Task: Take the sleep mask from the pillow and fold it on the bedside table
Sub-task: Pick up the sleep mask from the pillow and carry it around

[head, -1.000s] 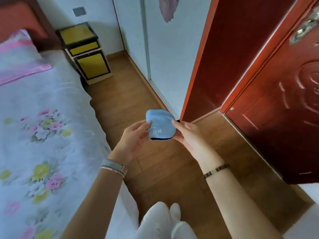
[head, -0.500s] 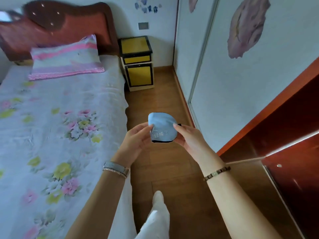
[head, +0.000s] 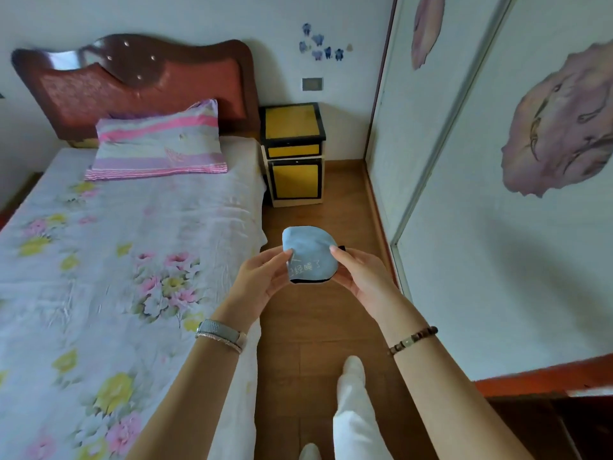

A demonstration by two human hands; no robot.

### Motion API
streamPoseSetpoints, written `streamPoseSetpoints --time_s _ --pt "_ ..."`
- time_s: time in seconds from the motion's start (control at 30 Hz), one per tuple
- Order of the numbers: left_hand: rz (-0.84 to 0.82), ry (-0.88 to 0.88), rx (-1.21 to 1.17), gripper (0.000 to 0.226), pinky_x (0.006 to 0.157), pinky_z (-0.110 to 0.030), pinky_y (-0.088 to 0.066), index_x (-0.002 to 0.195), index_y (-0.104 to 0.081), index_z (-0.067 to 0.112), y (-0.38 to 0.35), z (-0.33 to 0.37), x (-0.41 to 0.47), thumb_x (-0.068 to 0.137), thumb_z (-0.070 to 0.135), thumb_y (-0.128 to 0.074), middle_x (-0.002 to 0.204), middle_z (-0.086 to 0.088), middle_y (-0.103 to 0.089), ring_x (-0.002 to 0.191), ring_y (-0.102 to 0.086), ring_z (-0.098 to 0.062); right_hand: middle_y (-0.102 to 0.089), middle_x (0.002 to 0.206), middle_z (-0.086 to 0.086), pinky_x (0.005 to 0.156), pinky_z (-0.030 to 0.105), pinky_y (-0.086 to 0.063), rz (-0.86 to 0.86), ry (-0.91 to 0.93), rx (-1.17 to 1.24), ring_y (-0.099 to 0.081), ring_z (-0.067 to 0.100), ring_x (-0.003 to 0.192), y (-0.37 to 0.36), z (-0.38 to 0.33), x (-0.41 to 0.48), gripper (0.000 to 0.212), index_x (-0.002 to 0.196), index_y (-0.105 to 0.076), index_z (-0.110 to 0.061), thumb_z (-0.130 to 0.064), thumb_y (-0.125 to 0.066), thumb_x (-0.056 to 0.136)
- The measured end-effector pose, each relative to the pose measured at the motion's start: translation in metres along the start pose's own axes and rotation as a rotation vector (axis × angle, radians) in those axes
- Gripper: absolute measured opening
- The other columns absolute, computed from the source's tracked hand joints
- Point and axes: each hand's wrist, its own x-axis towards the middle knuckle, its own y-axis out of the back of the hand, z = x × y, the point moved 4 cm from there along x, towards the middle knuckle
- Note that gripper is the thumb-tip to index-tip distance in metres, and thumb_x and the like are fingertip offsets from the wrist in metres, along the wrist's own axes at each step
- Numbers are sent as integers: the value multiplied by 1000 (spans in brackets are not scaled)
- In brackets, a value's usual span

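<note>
While pinched, sleep mask [head: 309, 254] between hands.

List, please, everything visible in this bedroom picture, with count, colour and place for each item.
sleep mask: one, light blue with dark edging, held between both hands above the floor
pillow: one, pink and pastel stripes, at the head of the bed
bed: one, floral sheet, left side
headboard: one, dark red-brown, against the far wall
bedside table: one, yellow with black trim, right of the bed
wardrobe doors: white with purple motifs, right side
floor: brown wood, between bed and wardrobe
left hand: watch at the wrist, gripping the mask
right hand: bead bracelet at the wrist, gripping the mask
</note>
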Motion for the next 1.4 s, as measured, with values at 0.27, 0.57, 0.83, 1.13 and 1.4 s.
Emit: streamPoseSetpoints --time_s 0.27,0.57,0.83,1.13,1.4 --pt "48 -22 -38 16 69 -24 -59 95 -78 13 -26 43 140 87 22 -68 97 -8 -79 90 -76 -20 -76 103 7 76 25 -61 -34 -15 -22 -76 12 85 10 -73 138 29 110 -71 -4 -23 -72 88" --pt "161 -29 -91 12 65 -22 -58 96 -75 9 -53 97 275 90 17 -67 91 -6 -79 84 -76 -19 -71 110 10 78 26 -61 -46 -14 -116 -71 18 98 10 -167 275 37 119 -64 -2 -21 -72 89" --pt "200 -44 -93 10 70 -22 -59 98 -73 16 -32 137 381 91 17 -65 92 0 -80 92 -75 -16 -69 113 11 83 30 -61 -64 -33 -150 -71 20 99 -19 -209 389 37 117 -64 -1 -22 -73 88" --pt "239 -41 -117 17 69 -19 -58 107 -70 9 15 194 522 93 14 -63 94 -4 -80 88 -76 -12 -73 110 12 74 25 -61 -83 -60 -168 -74 19 97 -79 -255 533 24 109 -68 -5 -17 -71 89" --pt "236 -6 -28 31 80 -25 -59 122 -64 1 42 250 633 94 13 -61 111 -12 -72 97 -74 -18 -73 112 13 82 31 -61 -42 -78 -172 -73 21 100 -119 -294 645 16 104 -68 -7 -14 -70 90"
